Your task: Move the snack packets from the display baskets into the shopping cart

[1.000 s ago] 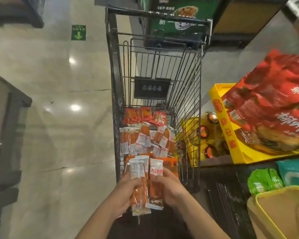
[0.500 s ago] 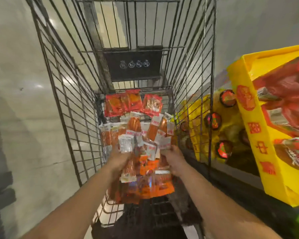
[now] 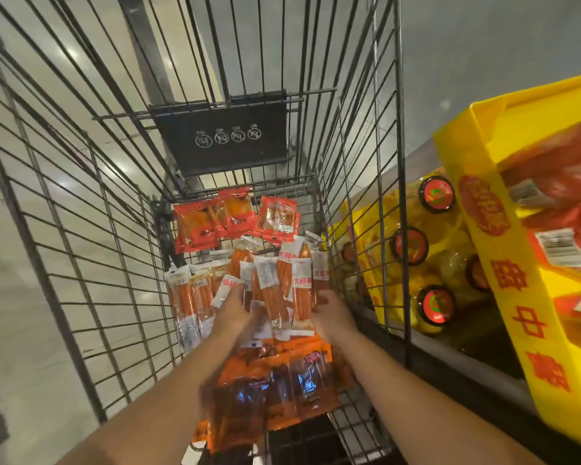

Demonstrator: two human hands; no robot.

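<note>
- reaching deep into the shopping cart [image 3: 81, 250], both hands meet at a bundle of long sausage-stick packets [image 3: 275, 286] low over the cart floor.
- left hand [image 3: 235, 312]: blurred; fingers appear curled on the bundle's left edge, but the exact hold cannot be told.
- right hand [image 3: 331, 315]: fingers curled round the bundle's right edge, pinching the packets.
- progress, as a judgement: well advanced. already lying in the cart are red square packets [image 3: 228, 216] at the far end, more stick packets [image 3: 190, 297] along the left side, and orange flat packets [image 3: 282, 387] nearest the viewer. the held bundle is inside the cart but not yet let go.
- remaining: no display baskets are in view, so what is left there cannot be told.
- surroundings: a yellow box [image 3: 503, 297] of red bags and yellow bottles with red caps [image 3: 435, 305] stand just beside the cart's right wall, outside the wire. nothing blocks the drop.
</note>
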